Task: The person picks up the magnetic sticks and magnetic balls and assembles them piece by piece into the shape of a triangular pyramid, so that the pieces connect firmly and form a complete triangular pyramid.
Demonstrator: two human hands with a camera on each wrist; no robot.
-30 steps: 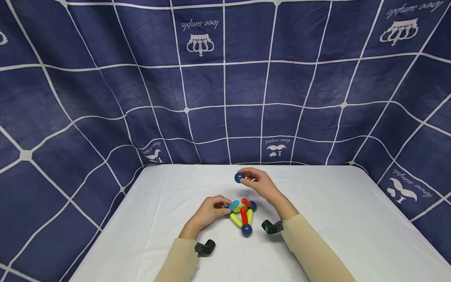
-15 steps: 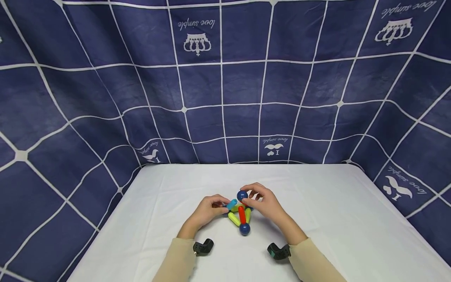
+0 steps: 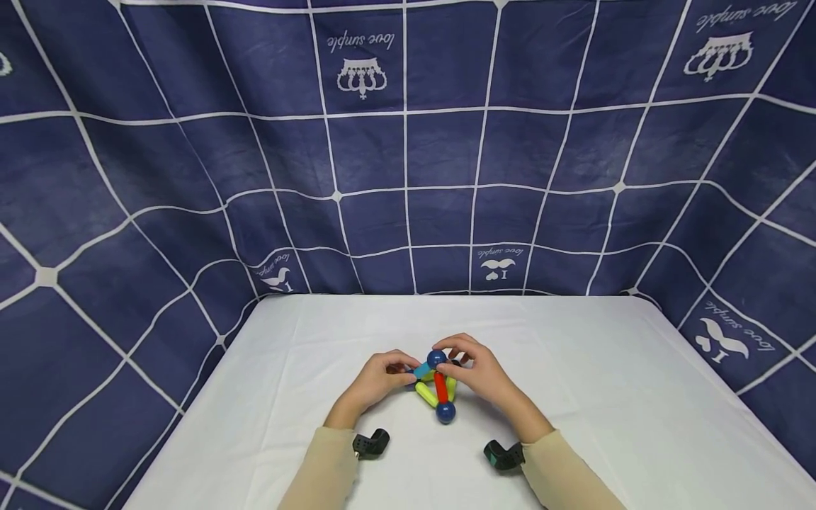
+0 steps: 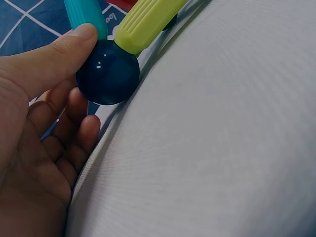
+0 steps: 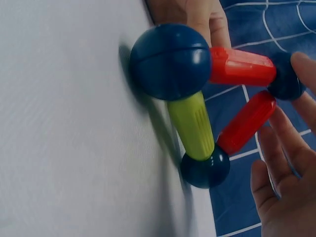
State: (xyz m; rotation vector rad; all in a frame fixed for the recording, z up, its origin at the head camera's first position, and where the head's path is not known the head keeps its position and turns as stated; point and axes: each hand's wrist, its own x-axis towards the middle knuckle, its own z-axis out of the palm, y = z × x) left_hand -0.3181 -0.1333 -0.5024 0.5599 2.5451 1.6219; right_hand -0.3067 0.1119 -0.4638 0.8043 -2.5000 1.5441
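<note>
A small pyramid of magnetic sticks and balls stands on the white cloth. Its base has yellow-green sticks (image 3: 426,394) between dark blue balls, one being the front ball (image 3: 445,412). Two red sticks (image 5: 247,121) and a light blue stick (image 3: 422,370) lean up to the top ball (image 3: 436,359). My right hand (image 3: 483,370) pinches that top ball between thumb and fingers, where the stick ends meet it. My left hand (image 3: 377,382) holds the left corner ball (image 4: 107,74), its thumb at the foot of the light blue stick. In the head view, the left fingers partly hide this ball.
The white cloth (image 3: 306,340) covers the table around the pyramid. Behind it hangs a navy curtain (image 3: 446,156) with white grid lines. Black wrist cameras (image 3: 372,444) stick out from both sleeves.
My right hand has come down toward me with the blue ball, from above the back of the pyramid onto the tips of the leaning sticks. The left hand stays at its corner.
</note>
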